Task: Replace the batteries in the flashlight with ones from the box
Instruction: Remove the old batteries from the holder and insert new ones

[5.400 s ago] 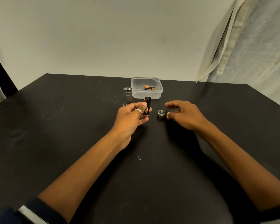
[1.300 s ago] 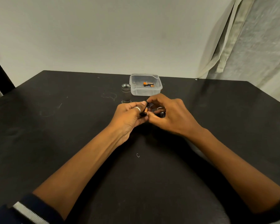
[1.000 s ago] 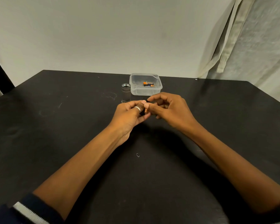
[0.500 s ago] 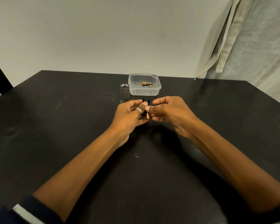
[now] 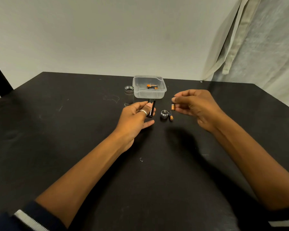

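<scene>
Dark navy sleeves [image 5: 23, 219] with white-striped cuffs; silver ring [image 5: 144, 112].

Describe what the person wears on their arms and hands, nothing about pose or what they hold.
Both forearms are bare. The left hand wears a plain silver band ring on one finger; no ring is visible on the right hand. At the bottom corners of the head view, pushed-up dark navy sleeves show: the left cuff and the right cuff each carry a white stripe. No watch or glove shows.
</scene>
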